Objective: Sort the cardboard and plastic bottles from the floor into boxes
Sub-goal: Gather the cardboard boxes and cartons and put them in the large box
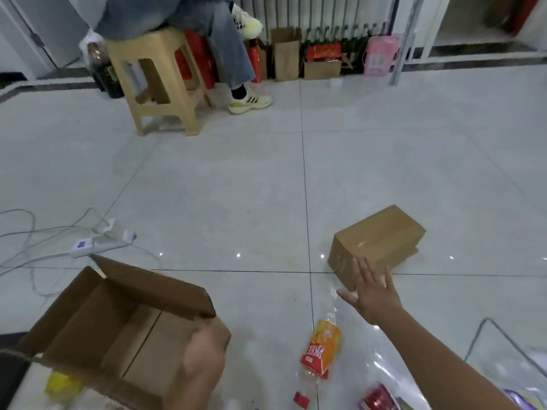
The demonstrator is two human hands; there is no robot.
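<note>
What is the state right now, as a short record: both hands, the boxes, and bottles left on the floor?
left hand: at the near wall of the open box; fingers hidden
right hand: fingers straight, stretched toward the closed small box; contact unclear
bottle: orange and red label, lying on the floor between the two boxes
red cap: loose on the floor near the bottle
power strip: on the floor beyond the open box

An open cardboard box (118, 327), brown, is noted with its flaps raised and nothing seen inside. A smaller closed cardboard box (376, 241) is set well to its right and beyond it. A clear plastic bottle (321, 347) with an orange-and-red label is laid on its side just right of the open cardboard box. A red-labelled bottle (377, 398) is seen farther right, only partly in view.
</note>
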